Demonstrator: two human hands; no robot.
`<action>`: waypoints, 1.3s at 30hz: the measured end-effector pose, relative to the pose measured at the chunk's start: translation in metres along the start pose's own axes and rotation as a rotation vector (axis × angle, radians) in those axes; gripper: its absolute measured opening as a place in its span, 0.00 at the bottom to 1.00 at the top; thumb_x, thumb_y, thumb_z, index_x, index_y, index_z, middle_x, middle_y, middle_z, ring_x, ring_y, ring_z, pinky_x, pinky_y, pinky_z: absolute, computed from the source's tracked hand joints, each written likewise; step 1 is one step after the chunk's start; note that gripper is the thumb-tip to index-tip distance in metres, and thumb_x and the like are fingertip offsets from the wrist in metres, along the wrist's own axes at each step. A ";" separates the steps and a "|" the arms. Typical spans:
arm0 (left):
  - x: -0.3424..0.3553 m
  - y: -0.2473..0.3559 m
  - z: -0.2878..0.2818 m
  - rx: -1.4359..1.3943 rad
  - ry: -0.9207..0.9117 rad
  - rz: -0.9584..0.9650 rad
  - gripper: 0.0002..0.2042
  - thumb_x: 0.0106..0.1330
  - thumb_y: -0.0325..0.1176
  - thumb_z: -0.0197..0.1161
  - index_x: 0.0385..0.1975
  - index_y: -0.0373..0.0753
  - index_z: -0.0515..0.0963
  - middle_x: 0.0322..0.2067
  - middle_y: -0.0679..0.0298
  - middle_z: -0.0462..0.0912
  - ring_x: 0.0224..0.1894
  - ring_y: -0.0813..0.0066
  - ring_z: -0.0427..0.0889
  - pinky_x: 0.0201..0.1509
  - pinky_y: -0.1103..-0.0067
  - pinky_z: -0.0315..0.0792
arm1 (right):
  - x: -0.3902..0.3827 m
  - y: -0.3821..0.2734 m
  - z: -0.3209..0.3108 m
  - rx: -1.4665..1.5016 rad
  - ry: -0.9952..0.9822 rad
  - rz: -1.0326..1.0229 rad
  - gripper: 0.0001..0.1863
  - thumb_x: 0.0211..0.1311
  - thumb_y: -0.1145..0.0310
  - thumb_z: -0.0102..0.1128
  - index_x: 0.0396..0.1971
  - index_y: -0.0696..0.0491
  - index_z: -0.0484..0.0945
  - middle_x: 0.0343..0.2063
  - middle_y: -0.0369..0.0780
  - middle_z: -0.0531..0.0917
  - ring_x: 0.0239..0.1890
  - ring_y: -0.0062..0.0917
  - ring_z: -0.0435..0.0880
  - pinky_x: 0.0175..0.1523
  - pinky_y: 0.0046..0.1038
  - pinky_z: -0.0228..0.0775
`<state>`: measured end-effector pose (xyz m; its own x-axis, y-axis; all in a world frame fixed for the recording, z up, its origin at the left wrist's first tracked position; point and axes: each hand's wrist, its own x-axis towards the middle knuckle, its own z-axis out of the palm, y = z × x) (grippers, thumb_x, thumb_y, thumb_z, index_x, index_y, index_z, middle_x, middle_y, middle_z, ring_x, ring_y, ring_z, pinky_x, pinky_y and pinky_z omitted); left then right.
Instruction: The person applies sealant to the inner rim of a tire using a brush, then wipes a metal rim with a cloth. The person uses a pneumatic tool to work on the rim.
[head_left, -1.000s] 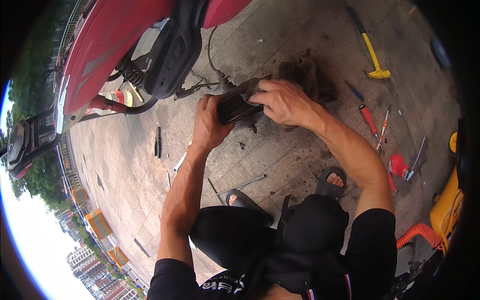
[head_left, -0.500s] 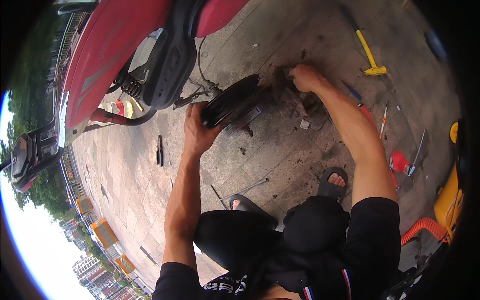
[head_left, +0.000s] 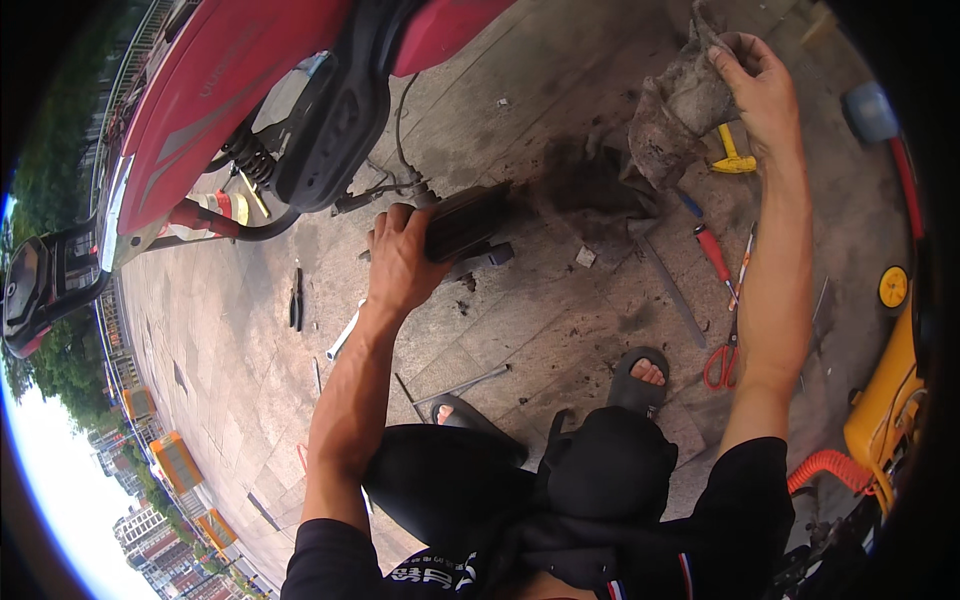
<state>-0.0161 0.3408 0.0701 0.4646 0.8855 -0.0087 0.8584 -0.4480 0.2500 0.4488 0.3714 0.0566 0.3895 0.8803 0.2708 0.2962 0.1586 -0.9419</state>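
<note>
While the left hand [head_left: 403, 250] grips the black wheel [head_left: 470, 222] on the paving [head_left: 540, 330] beside the red motorbike [head_left: 250, 70], the right hand [head_left: 768, 90] has raised a pinched grey rag [head_left: 690, 100] clear, apparently leaving the wheel unwiped for now.

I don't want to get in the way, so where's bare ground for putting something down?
Left of the black pliers, toward the orange barriers, paving looks mostly bare. Crowded: beside the right forearm, with the red screwdriver, red-handled scissors and yellow hammer.
</note>
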 end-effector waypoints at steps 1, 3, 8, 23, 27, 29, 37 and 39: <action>0.000 0.000 0.000 0.002 -0.027 -0.031 0.31 0.41 0.30 0.76 0.51 0.43 0.77 0.44 0.54 0.75 0.48 0.50 0.73 0.55 0.61 0.66 | 0.006 -0.005 -0.010 -0.088 -0.002 0.040 0.15 0.64 0.70 0.64 0.48 0.60 0.77 0.39 0.35 0.83 0.43 0.18 0.80 0.50 0.21 0.71; -0.001 -0.002 0.000 -0.009 0.027 -0.022 0.31 0.41 0.30 0.76 0.51 0.43 0.77 0.43 0.54 0.75 0.48 0.51 0.73 0.55 0.61 0.67 | 0.011 -0.011 -0.026 -0.204 -0.039 -0.028 0.17 0.63 0.68 0.64 0.49 0.58 0.77 0.40 0.37 0.83 0.43 0.23 0.81 0.52 0.24 0.71; -0.003 -0.009 0.001 -0.037 0.093 -0.062 0.31 0.42 0.30 0.76 0.52 0.44 0.77 0.42 0.54 0.77 0.48 0.50 0.74 0.56 0.62 0.68 | -0.043 -0.005 0.003 -0.902 0.463 -0.492 0.18 0.56 0.69 0.64 0.48 0.53 0.79 0.44 0.43 0.81 0.49 0.42 0.77 0.54 0.39 0.68; 0.000 -0.013 0.003 -0.143 0.036 -0.097 0.31 0.41 0.28 0.76 0.52 0.43 0.77 0.42 0.56 0.77 0.50 0.53 0.74 0.56 0.62 0.66 | -0.161 0.054 0.137 -0.257 -0.387 0.017 0.15 0.54 0.74 0.66 0.43 0.58 0.79 0.38 0.46 0.83 0.46 0.41 0.80 0.51 0.37 0.72; 0.005 -0.011 0.001 -0.112 0.085 -0.011 0.29 0.39 0.27 0.78 0.47 0.37 0.78 0.38 0.54 0.79 0.44 0.52 0.79 0.49 0.65 0.74 | -0.151 -0.016 0.190 0.003 -0.504 -0.257 0.12 0.55 0.73 0.66 0.40 0.57 0.82 0.38 0.45 0.85 0.43 0.40 0.82 0.49 0.35 0.74; 0.005 -0.011 0.000 -0.100 0.054 -0.008 0.29 0.39 0.27 0.78 0.48 0.37 0.77 0.39 0.54 0.79 0.44 0.52 0.79 0.49 0.65 0.74 | -0.156 -0.024 0.213 0.012 -0.574 -0.486 0.11 0.56 0.72 0.64 0.39 0.56 0.83 0.37 0.44 0.85 0.41 0.39 0.82 0.49 0.36 0.74; 0.008 -0.013 -0.001 -0.115 0.059 -0.027 0.30 0.40 0.28 0.76 0.49 0.41 0.77 0.39 0.56 0.78 0.45 0.53 0.77 0.51 0.64 0.68 | -0.149 -0.004 0.207 -0.032 -0.518 -0.032 0.10 0.59 0.71 0.58 0.38 0.57 0.83 0.34 0.46 0.85 0.41 0.42 0.84 0.47 0.37 0.76; 0.008 -0.012 0.000 -0.048 0.049 -0.004 0.29 0.40 0.27 0.77 0.47 0.37 0.77 0.38 0.55 0.79 0.42 0.52 0.80 0.47 0.65 0.74 | -0.162 -0.019 0.213 -0.015 -0.474 -0.165 0.10 0.57 0.71 0.60 0.38 0.57 0.84 0.36 0.46 0.86 0.42 0.42 0.83 0.49 0.38 0.76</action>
<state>-0.0226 0.3529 0.0667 0.4488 0.8929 0.0371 0.8483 -0.4386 0.2967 0.1942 0.3212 -0.0118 -0.1013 0.9508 0.2927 0.3340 0.3097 -0.8903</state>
